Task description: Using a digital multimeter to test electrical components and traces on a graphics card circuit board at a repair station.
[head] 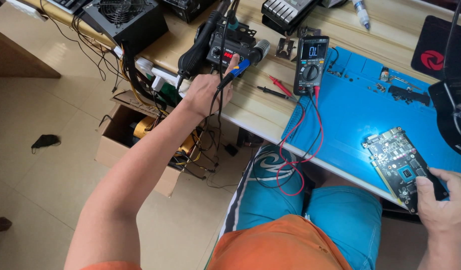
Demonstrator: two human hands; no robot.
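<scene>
Reaching up toward eleven o'clock, the left hand [206,91] is closed around a blue-handled soldering iron [239,67], its tip just beside the soldering station [229,44]. At four o'clock, the right hand [446,202] pinches the lower edge of a dark circuit board [398,162] lying on the blue work mat [350,120]. A multimeter [310,65] stands at one o'clock, its red and black leads trailing down.

Blue-handled soldering iron [239,68]; dark circuit board [401,165]
</scene>
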